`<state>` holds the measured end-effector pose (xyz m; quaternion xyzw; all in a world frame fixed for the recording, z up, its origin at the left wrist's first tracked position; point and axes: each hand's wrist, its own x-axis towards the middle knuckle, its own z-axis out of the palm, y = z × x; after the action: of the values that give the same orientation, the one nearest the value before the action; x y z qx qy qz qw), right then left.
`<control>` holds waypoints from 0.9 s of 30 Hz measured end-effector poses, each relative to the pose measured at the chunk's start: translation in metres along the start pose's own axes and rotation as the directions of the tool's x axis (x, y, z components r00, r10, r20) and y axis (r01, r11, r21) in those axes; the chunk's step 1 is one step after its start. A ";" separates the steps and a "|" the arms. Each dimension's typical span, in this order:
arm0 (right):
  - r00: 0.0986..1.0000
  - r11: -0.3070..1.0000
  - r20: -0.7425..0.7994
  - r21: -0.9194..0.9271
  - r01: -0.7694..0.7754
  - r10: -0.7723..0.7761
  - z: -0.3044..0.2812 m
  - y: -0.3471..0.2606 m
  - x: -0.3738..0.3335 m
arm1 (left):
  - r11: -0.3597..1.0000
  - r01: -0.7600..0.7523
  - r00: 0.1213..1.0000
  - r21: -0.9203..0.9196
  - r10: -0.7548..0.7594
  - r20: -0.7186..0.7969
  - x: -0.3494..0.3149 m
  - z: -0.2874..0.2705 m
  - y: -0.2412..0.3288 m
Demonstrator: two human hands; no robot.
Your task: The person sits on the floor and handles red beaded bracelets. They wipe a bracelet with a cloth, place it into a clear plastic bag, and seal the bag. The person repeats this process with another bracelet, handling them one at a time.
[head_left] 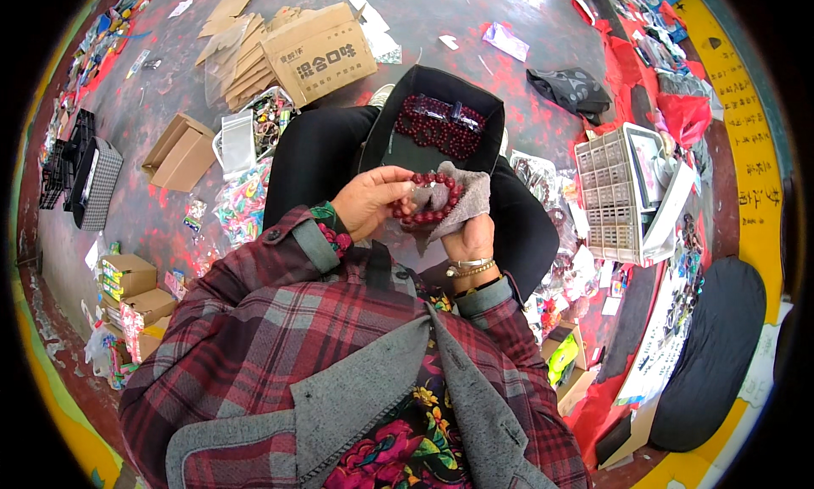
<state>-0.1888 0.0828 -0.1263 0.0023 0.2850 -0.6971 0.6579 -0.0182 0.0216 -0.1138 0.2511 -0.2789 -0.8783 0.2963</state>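
Observation:
A dark red beaded bracelet point(405, 209) is held between my two hands over my lap. My left hand point(369, 202) pinches its beads at the left side. In my right hand point(471, 240) lies a grey cloth point(462, 207), bunched up behind and under the beads; the fingers close on it and are partly covered by it. Just beyond, a black open box point(490, 107) rests across my thighs. Inside it lie several strands of dark red beads point(441, 131), some under clear plastic.
Flattened cardboard and a brown carton point(318, 52) lie on the floor ahead. A smaller open carton point(180, 152) and a white tub point(237, 141) of small goods are on the left. To the right stand a white plastic crate point(606, 196) and a black bag point(570, 90).

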 end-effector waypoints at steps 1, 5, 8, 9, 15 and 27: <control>1.000 1.000 -0.024 0.016 -0.007 0.007 -0.003 -0.002 0.002 | 0.999 -0.037 0.999 0.005 0.037 0.004 0.000 0.002 0.005; 0.992 0.993 0.041 -0.003 0.121 -0.121 -0.018 -0.014 0.010 | 0.939 -0.105 0.994 0.329 0.090 0.060 -0.007 -0.004 0.030; 0.972 0.973 0.151 -0.117 0.201 -0.183 -0.008 -0.027 0.003 | 0.860 -0.071 0.995 0.506 0.026 0.095 -0.012 -0.001 0.049; 0.966 0.954 0.159 -0.189 0.235 -0.206 0.004 -0.030 -0.002 | 0.834 -0.050 0.995 0.549 -0.008 0.104 -0.014 0.001 0.053; 0.966 0.712 0.254 -0.672 0.205 -0.039 0.021 -0.025 -0.013 | 0.807 0.013 0.979 0.590 -0.130 0.156 -0.013 0.017 0.049; 0.943 0.517 0.302 -0.791 0.328 -0.137 0.006 0.013 -0.012 | 0.951 0.158 0.980 0.267 -0.184 0.074 -0.003 0.007 0.025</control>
<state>-0.1734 0.0917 -0.1221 -0.4179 0.5099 -0.5569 0.5053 -0.0106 0.0092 -0.0916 0.2678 -0.3828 -0.8677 0.1697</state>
